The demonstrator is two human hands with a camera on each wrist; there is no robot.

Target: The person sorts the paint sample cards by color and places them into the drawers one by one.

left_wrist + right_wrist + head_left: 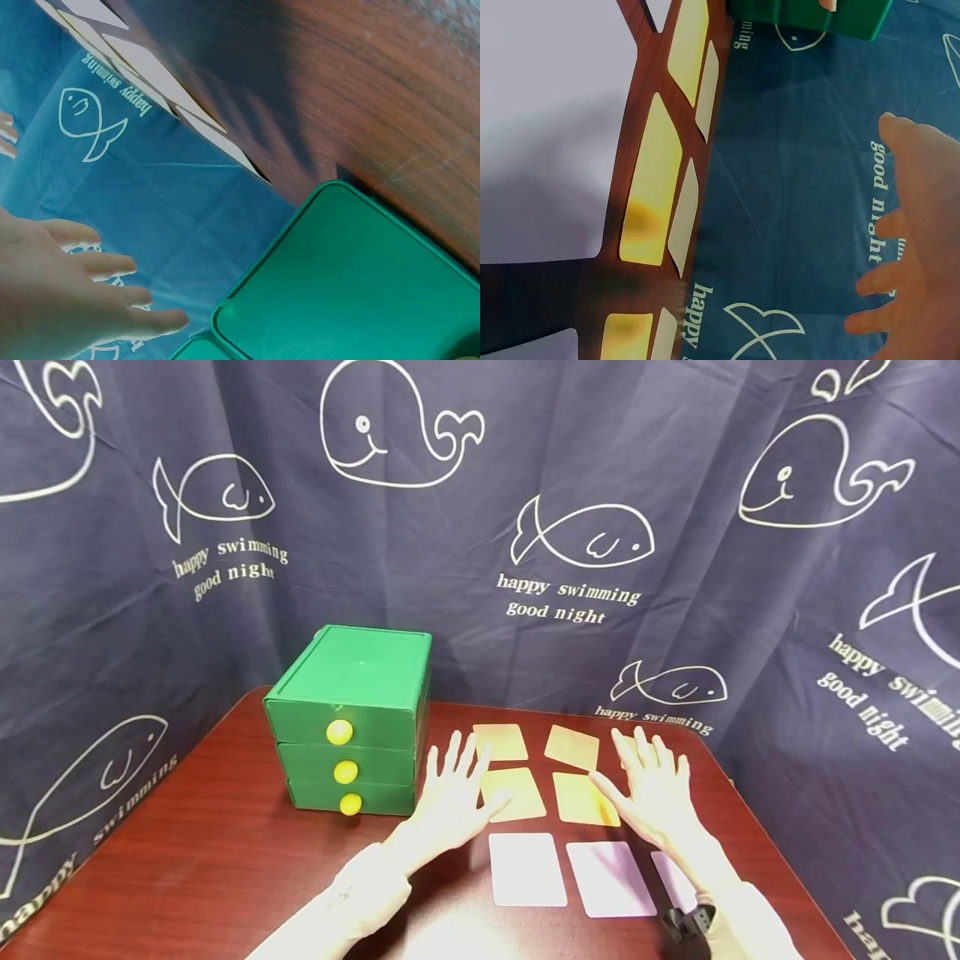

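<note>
My left hand is held over the table just right of the green drawer box, palm down with fingers spread. It holds nothing and overlaps the edge of a yellow card in the head view. Farther right, my right hand is also spread, its thumb over another yellow card and its fingers partly hiding one behind. Both wrist views show straight, bare fingers: the left hand beside the green box, the right hand in front of the curtain.
Three drawers with yellow knobs face forward on the box. More yellow cards lie toward the back of the red-brown table. Nearer are pale white-lilac cards, one partly under the right forearm. A dark blue curtain surrounds the table.
</note>
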